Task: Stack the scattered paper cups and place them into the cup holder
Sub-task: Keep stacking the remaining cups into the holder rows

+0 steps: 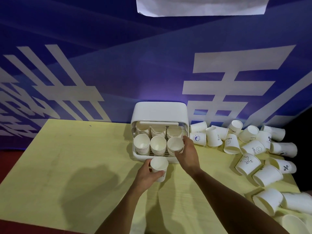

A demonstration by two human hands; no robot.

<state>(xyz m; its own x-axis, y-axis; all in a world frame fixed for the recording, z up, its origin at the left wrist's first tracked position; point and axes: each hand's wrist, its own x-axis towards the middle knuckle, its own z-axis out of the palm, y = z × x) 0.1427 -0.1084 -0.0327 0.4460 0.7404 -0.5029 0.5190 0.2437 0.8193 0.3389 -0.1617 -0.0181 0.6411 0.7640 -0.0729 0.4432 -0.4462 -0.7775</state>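
Dim, bluish light; a soft dark shadow falls on the pale yellow tabletop point(67, 157) at left; wide-angle bending at edges; slight softness throughout.

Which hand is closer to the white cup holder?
Right. The right hand grips the front-right stack inside the holder; the left hand holds a cup just in front of it.
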